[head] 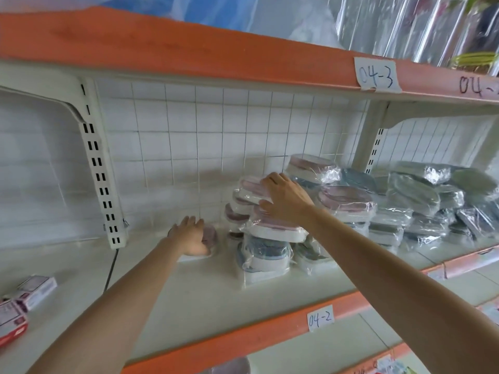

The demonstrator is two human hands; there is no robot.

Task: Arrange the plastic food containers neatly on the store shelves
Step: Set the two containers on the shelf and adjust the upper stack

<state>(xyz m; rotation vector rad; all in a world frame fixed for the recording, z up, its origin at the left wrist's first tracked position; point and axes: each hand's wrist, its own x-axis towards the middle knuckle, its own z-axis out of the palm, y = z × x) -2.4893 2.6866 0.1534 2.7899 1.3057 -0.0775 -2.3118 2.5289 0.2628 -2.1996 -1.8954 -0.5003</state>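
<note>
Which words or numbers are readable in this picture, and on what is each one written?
"04-3": paper tag taped on the upper shelf edge.
"04-" then cut off by the frame: written directly on the same edge, far right.
"04-2": paper tag on the lower shelf edge.
Small boxes at left carry print, too blurred to read.

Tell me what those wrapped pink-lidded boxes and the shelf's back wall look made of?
The pink-lidded white containers look like matte plastic, each sealed in thin clear film that crinkles and glints. The white grid back panel is probably painted metal wire mesh, judging by its thin crossing lines, though blur leaves that open.
</note>
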